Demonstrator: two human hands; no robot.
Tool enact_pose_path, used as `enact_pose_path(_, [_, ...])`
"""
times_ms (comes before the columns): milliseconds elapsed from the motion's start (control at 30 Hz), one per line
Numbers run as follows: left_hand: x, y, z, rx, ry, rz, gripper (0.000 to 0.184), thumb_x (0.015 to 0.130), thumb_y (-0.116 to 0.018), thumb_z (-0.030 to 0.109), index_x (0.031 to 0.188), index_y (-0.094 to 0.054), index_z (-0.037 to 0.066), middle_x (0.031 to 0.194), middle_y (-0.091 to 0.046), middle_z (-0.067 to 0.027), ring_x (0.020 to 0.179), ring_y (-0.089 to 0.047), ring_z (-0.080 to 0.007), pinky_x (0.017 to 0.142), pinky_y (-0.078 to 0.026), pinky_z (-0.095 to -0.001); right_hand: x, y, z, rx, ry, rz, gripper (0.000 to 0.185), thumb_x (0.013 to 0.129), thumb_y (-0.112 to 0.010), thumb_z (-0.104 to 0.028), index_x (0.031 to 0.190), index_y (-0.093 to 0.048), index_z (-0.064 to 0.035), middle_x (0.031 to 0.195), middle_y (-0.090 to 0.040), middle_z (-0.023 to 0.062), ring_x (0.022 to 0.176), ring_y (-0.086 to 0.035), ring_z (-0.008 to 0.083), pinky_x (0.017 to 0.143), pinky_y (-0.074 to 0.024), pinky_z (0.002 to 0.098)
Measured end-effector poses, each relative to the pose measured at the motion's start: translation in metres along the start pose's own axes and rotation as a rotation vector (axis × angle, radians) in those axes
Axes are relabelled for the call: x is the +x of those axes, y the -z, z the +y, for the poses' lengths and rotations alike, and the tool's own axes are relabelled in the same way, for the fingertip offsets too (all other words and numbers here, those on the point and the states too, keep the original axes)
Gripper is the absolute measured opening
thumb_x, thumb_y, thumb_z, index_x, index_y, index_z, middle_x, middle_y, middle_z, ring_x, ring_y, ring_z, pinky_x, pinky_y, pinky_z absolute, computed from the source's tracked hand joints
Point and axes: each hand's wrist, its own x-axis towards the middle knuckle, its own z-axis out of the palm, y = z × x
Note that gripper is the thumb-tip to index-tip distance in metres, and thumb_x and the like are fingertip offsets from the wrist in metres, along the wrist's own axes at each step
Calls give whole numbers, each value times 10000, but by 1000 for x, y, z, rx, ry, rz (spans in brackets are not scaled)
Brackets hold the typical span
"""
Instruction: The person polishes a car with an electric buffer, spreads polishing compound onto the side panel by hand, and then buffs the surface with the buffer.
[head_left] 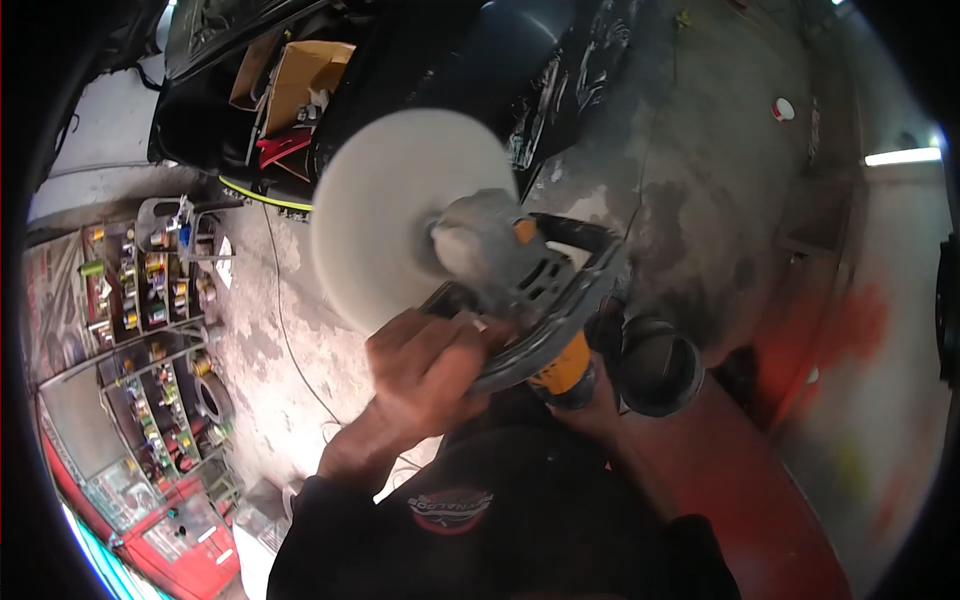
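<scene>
A power polisher (500,250) with a grey head, a black loop handle and a yellow-orange body is at the middle. Its large white round pad (400,200) is blurred, as if spinning, in front of a glossy black car panel (440,50); whether they touch I cannot tell. My left hand (430,365) is closed round the black loop handle. By the rear of the yellow-orange body is my right hand (596,405), mostly hidden, its fingers out of sight.
A dark round cylinder (660,368) is right of the polisher. An open cardboard box (305,80) sits at upper left. Shelves (150,350) with cans and bottles stand at left. A cable (285,330) lies on the stained floor (250,400). A red surface (710,480) is at lower right.
</scene>
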Motion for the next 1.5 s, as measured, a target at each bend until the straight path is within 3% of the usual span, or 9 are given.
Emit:
enact_pose_path(133, [-23,7,0,91,-36,-10,344,516,-676,-21,854,-693,39,626,-562,-25,488,-516,-182,457,-408,-311,-6,-27,1,14,-58,-17,893,655,-851,-79,1396,-354,-45,1273,-537,114,1228,-533,220,1040,-434,377])
enact_pose_path(167, [-19,6,2,75,-46,-24,239,650,-809,25,806,-628,19,655,-557,-52,482,-528,-208,445,-406,-327,-7,-25,-1,-14,-53,9,896,654,-850,-76,1398,-351,-44,1257,-547,108,1217,-540,217,1039,-437,375])
enact_pose_path(433, [69,-66,-8,-40,8,58,249,631,-705,32,853,-614,96,730,-630,-85,600,-630,-306,545,-509,-413,19,32,-20,123,68,176,778,648,-812,8,1331,-445,-57,1112,-607,40,1060,-591,160,967,-465,330])
enact_pose_path(533, [104,-92,-16,-44,89,-25,274,630,-711,47,882,-614,98,733,-633,-92,626,-642,-311,561,-518,-415,42,57,-33,181,-74,210,693,653,-813,-7,1265,-488,-21,1158,-609,89,1058,-591,159,918,-489,332])
enact_pose_path(667, [81,-73,-5,-35,81,84,273,640,-703,23,899,-651,92,723,-641,-84,597,-633,-306,543,-515,-411,26,65,-51,77,0,161,763,629,-815,-18,1313,-478,-50,1162,-608,54,1089,-583,172,975,-449,315])
enact_pose_path(833, [42,-29,16,15,212,99,171,681,-658,-33,837,-676,36,720,-665,-109,595,-657,-282,561,-528,-361,1,75,-78,-103,-137,10,795,665,-830,-78,1347,-429,-6,1222,-603,137,1162,-586,213,1015,-454,359])
enact_pose_path(1033, [117,-44,-10,-11,197,215,147,680,-655,-2,823,-646,29,704,-650,-117,602,-661,-294,556,-521,-354,46,111,-129,-319,49,131,815,653,-839,-80,1350,-429,22,1198,-609,148,1120,-606,230,981,-470,367])
enact_pose_path(1200, [181,-75,-50,-149,154,329,257,620,-692,28,849,-583,67,721,-620,-116,640,-636,-318,557,-520,-408,101,139,-142,-321,-1,262,755,649,-820,-33,1318,-470,13,1157,-623,143,1084,-608,237,933,-489,373])
enact_pose_path(1500, [44,-9,-21,-104,157,241,308,606,-693,165,901,-656,85,755,-601,-56,587,-604,-253,529,-497,-391,31,88,-106,-421,107,93,807,639,-835,-48,1344,-443,-9,1161,-618,139,1078,-614,226,929,-495,375])
